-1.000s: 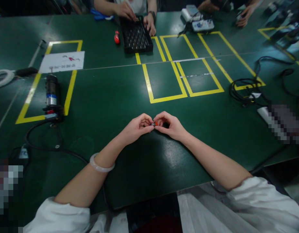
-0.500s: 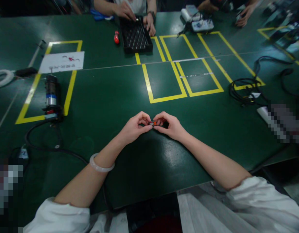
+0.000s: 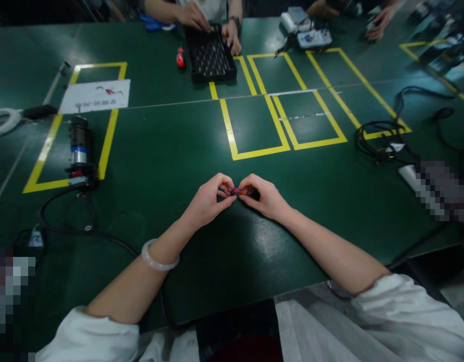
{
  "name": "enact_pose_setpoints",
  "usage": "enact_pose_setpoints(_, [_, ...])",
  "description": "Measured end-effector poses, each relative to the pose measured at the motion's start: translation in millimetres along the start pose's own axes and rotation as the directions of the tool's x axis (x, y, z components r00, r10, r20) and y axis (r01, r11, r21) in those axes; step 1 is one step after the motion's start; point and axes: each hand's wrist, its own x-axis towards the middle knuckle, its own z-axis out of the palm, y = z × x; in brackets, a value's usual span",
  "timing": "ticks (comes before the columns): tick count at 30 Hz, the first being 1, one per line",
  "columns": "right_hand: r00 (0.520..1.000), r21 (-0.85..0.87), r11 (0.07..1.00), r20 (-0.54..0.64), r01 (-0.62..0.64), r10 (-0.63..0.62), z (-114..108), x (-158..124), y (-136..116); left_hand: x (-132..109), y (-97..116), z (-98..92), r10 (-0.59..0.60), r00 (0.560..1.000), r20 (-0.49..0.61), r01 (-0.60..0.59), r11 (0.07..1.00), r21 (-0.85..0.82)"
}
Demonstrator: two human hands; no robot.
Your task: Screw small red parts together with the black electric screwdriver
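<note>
Between the fingertips of both hands is a small red, orange and dark part (image 3: 237, 191), too small to name more exactly. My left hand (image 3: 212, 200) pinches its left end between thumb and fingers. From the other side my right hand (image 3: 262, 195) grips it in the same way, thumb toward me. The fingers cover most of the part. Both hands are just over the green table (image 3: 171, 151), fingertips almost meeting.
A black cylindrical device (image 3: 79, 146) with a cable stands at left, near a white sheet (image 3: 96, 96). Across the table, a co-worker's hands (image 3: 196, 17) work at a black tray (image 3: 214, 78), beside a red object (image 3: 180, 58). Coiled black cables (image 3: 378, 138) lie at right.
The small part has turned a little between my fingertips, so a redder side shows where a silvery one was. Both hands keep their pinch in nearly the same place.
</note>
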Motion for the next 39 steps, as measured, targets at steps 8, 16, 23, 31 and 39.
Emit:
enact_pose_setpoints(8, [0.999, 0.072, 0.997, 0.008, -0.042, 0.041, -0.6, 0.3, -0.5, 0.5, 2.1, -1.8, -0.025, 0.999, 0.030, 0.026, 1.000, -0.006])
enact_pose_setpoints(16, [0.994, 0.170, 0.979, 0.000, -0.110, 0.112, -0.5, 1.6, 0.6, 0.2, -0.3, -2.8, -0.041, 0.998, 0.040, 0.042, 0.999, -0.019])
enact_pose_setpoints(23, [0.996, 0.147, 0.985, -0.016, -0.087, 0.090, 0.0, 1.8, 3.8, 0.4, -0.4, -3.3, -0.036, 0.998, 0.042, 0.037, 0.999, -0.036])
enact_pose_setpoints(31, [0.996, 0.114, 0.990, 0.007, -0.084, 0.084, -0.5, 1.0, 4.6, -0.1, 1.8, -2.8, 0.002, 1.000, 0.001, -0.001, 1.000, -0.027])
enact_pose_setpoints(39, [0.999, 0.081, 0.996, 0.016, -0.040, 0.039, 0.1, 0.9, 6.6, -1.4, 2.5, 0.8, 0.100, 0.994, -0.034, -0.098, 0.994, 0.039])
